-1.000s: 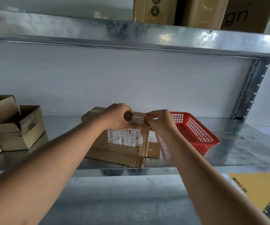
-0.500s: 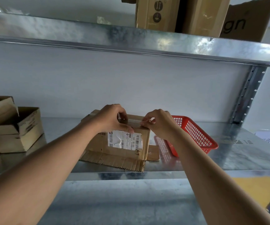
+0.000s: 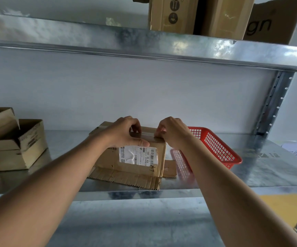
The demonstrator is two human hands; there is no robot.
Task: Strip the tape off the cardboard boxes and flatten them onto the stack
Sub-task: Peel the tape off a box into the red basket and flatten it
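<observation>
Nearest the camera, two bare forearms reach up over the front lip of the galvanised steel shelf (image 3: 251, 177). A flattened sheet of brown corrugated cardboard (image 3: 126, 179) lies at that front edge, and the small brown cardboard box with a white shipping label (image 3: 137, 154) stands on it, presumably so it can be folded straight down onto the stack.

The left hand (image 3: 124, 132) grips the box's top left, thumb pressed on the front face just above the label and fingers curled over the top, most likely to hold the box steady. The right hand (image 3: 172, 132) pinches at the clear tape strip (image 3: 148, 135) on the top right edge, fingertips drawn together (whether an end is lifted free, I cannot tell).

Just beside the box on the right sits a red plastic mesh basket (image 3: 215, 145). Well apart at the left stand open brown cardboard boxes (image 3: 13, 145), likely waiting their turn. Behind is a pale wall; above, an upper steel shelf (image 3: 108, 40) carries larger cartons (image 3: 172, 15).
</observation>
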